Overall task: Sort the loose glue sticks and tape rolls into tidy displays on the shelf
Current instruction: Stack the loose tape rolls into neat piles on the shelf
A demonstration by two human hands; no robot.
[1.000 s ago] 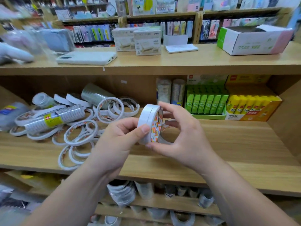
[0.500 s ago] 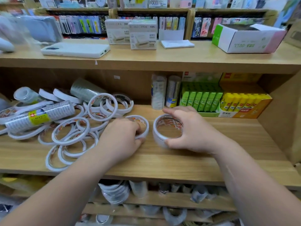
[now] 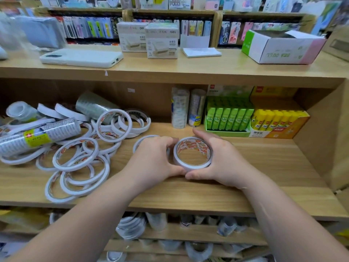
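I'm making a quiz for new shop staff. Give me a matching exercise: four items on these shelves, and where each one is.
1 wide white tape roll
2 green glue sticks
3 yellow glue sticks
4 flat white phone

A top board, left
B yellow-orange box, far right
C green tray
D between left hand and right hand

Pairs: 1-D, 2-C, 3-B, 4-A

A: Surface of the shelf?
B: Pale wood grain, matt, smooth.
A: And the tape roll?
B: White, papery, matt. The wrapped tape tube: clear glossy film. The glue sticks: shiny plastic. The phone case: smooth, white.
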